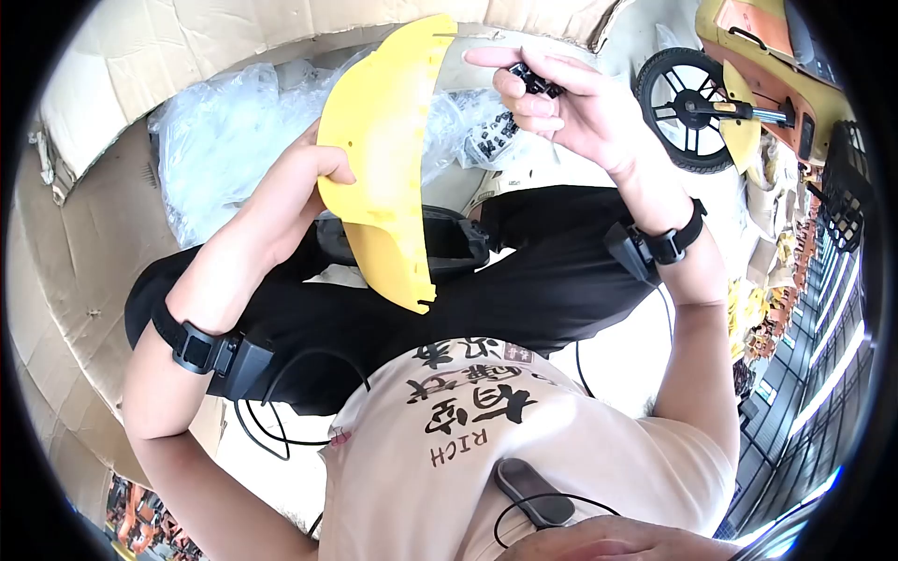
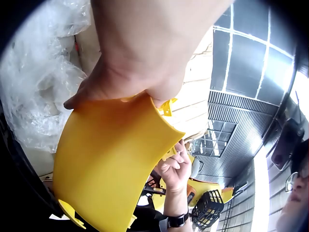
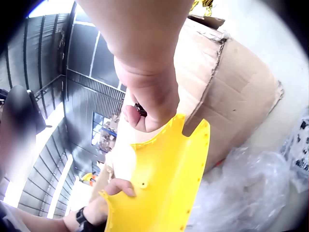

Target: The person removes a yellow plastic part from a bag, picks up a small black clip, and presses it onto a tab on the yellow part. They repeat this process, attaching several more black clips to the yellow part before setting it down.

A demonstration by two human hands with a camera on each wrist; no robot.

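Note:
My left hand (image 1: 307,178) grips a curved yellow plastic panel (image 1: 379,122) by its left edge, thumb on the near face. Held upright over the lap, the panel shows a row of small holes and tabs along its rim in the right wrist view. To its right, my right hand (image 1: 585,105) holds several small black clips (image 1: 535,82) in its curled fingers, with the index finger stretched toward the panel's top end. In the right wrist view the hand hides most of the clips, and its fingers are right at the panel's tabbed edge.
Crumpled clear plastic bags (image 1: 220,131) lie beyond the left hand. More small black pieces (image 1: 494,136) sit in clear plastic behind the panel. Cardboard (image 1: 178,56) surrounds the left and far sides. An orange-yellow vehicle with a black wheel (image 1: 687,107) stands at the right.

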